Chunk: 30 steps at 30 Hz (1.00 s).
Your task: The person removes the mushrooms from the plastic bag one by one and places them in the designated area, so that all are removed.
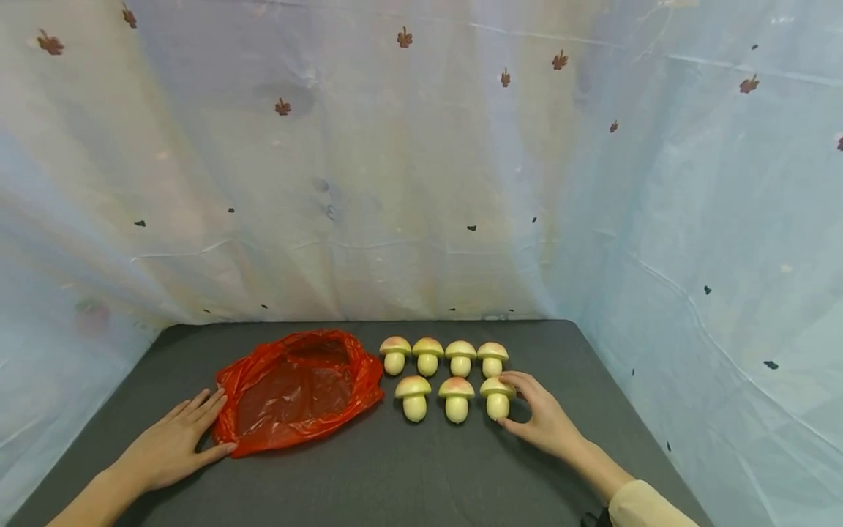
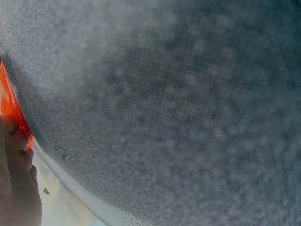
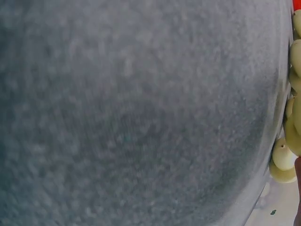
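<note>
Several cream toy mushrooms stand in two rows on the dark grey table (image 1: 408, 468). My right hand (image 1: 522, 404) curls its thumb and fingers round the rightmost front mushroom (image 1: 497, 397). The other front-row mushrooms (image 1: 413, 397) stand to its left, and the back row (image 1: 427, 356) stands behind. A crumpled red plastic bag (image 1: 299, 388) lies left of them, its mouth facing away. My left hand (image 1: 176, 440) lies flat on the table, its fingers straight and touching the bag's left edge. The left wrist view shows the bag's edge (image 2: 7, 108) beside my fingers (image 2: 19, 155). Mushrooms (image 3: 284, 162) line the right wrist view's right edge.
A pale translucent curtain (image 1: 421, 183) with small leaf prints closes in the table at the back and on both sides. Bare grey cloth stretches in front of the bag and mushrooms, toward the near edge.
</note>
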Tool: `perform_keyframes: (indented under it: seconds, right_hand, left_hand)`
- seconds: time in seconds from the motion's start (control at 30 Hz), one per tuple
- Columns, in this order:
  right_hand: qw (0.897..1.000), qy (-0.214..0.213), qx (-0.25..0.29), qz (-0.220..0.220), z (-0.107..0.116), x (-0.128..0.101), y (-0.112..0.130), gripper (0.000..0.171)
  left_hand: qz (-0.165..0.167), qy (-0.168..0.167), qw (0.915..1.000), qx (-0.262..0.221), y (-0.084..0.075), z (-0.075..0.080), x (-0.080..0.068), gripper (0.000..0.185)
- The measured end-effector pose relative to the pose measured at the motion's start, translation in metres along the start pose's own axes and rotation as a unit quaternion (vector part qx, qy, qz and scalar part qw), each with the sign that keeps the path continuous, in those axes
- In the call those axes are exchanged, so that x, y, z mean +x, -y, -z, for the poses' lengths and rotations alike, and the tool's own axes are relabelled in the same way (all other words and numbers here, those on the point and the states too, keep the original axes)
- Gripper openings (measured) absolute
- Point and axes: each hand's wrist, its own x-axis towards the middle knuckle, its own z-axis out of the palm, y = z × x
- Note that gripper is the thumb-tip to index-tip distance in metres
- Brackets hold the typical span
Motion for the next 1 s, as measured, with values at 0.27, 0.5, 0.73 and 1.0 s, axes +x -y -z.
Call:
perform_keyframes:
  seconds: [0.27,0.5,0.73,1.0]
  right_hand:
    - [1.0,0.021,0.002,-0.012,0.0002,-0.001,0.0022,0.077]
    - [1.0,0.019,-0.016,-0.017,-0.0015,-0.0014,0.0025,0.078]
    - [0.999,0.021,-0.015,-0.019,-0.003,-0.003,0.0023,0.077]
    - [1.0,0.017,-0.02,-0.013,-0.0037,-0.0037,0.0006,0.077]
  left_hand:
    - [-0.001,-0.002,1.0,0.001,0.0016,-0.0024,0.0002,0.099]
    - [0.007,0.001,0.9999,-0.008,0.0026,-0.0058,0.0008,0.102]
    - [0.013,0.0,0.9999,-0.008,0.0022,-0.0058,0.0001,0.103]
    - [0.011,-0.003,0.9999,-0.011,0.0009,-0.0039,-0.0011,0.102]
